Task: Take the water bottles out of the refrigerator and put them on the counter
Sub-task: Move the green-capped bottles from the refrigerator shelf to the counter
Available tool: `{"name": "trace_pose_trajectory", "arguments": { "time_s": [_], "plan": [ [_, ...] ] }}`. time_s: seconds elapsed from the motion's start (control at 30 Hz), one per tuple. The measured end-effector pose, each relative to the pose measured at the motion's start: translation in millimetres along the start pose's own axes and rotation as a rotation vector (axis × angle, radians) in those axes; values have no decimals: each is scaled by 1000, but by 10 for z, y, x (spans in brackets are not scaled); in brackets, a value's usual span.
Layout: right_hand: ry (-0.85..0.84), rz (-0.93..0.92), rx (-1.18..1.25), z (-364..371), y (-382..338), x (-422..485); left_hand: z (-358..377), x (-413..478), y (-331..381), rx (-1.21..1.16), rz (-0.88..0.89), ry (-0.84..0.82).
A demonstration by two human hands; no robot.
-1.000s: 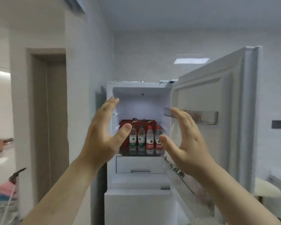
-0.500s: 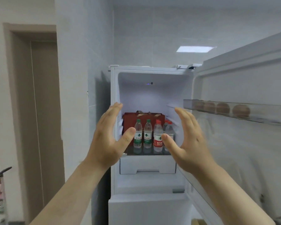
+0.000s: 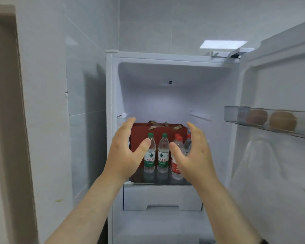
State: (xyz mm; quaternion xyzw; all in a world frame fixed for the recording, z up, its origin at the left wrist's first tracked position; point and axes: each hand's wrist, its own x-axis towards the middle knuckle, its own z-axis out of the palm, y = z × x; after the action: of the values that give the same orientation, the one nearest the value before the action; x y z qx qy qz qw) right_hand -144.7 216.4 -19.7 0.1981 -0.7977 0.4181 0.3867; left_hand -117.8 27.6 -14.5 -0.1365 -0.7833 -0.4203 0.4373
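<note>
The white refrigerator (image 3: 113, 103) stands open before me. On its glass shelf (image 3: 148, 181) stand several clear water bottles: two with green caps and green labels (image 3: 150, 155) (image 3: 163, 154), and red-capped ones (image 3: 177, 147) partly hidden behind my right hand. My left hand (image 3: 124, 154) is raised at the left of the bottles, fingers straight and thumb spread, touching nothing. My right hand (image 3: 195, 155) mirrors it at the right, fingers straight, holding nothing.
A dark red gift box (image 3: 141, 131) with gold ribbon handles sits behind the bottles. A white drawer (image 3: 162, 198) lies under the shelf. The open door (image 3: 280, 164) at the right carries a clear rack (image 3: 236, 115) with brown eggs (image 3: 283, 120). A tiled wall (image 3: 83, 103) flanks the left.
I have come closer to the refrigerator, which now fills more of the view. Both hands have advanced toward the bottles, still held apart with straight fingers.
</note>
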Motion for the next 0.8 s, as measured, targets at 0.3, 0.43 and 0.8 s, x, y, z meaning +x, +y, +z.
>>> {"name": "trace_pose_trajectory", "arguments": {
  "time_s": [0.3, 0.43, 0.8],
  "plan": [
    [-63, 173, 34, 873, 768, 682, 867, 630, -1058, 8, -161, -41],
    [-114, 225, -3, 1326, 1109, 1125, 1247, 971, -1610, 28, -224, -23],
    [-527, 115, -755, 1965, 1826, 2013, 2046, 1305, -2621, 27, -486, -101]
  ]
}}
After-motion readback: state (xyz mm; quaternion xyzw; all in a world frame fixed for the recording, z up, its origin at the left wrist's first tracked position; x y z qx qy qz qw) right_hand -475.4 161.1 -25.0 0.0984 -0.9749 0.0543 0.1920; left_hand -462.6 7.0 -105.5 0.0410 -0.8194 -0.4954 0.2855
